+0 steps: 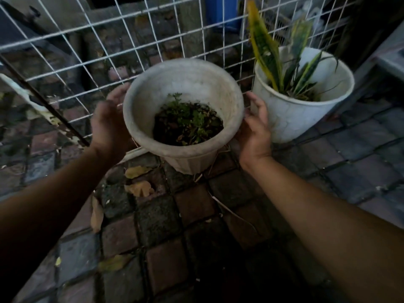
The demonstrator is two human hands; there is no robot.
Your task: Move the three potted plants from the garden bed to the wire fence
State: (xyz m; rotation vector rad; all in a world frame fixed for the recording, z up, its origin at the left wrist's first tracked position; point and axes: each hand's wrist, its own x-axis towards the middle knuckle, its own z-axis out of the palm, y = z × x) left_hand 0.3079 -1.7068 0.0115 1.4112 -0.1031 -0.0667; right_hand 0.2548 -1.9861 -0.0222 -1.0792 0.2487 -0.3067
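A round white pot (227, 99) with a small leafy green plant sits low over the brick paving, right in front of the white wire fence (91, 51). My left hand (109, 125) cups its left side, slightly blurred. My right hand (254, 130) presses against its right side with the fingers curled around the rim. To the right, a taller white pot (290, 114) with a yellow-edged snake plant stands against the fence. No third pot is in view.
Dry leaves (140, 186) lie on the brick paving (192, 259) just before the pot. A dark rod (43, 99) leans diagonally across the fence at left. A grey step (387, 60) rises at the far right.
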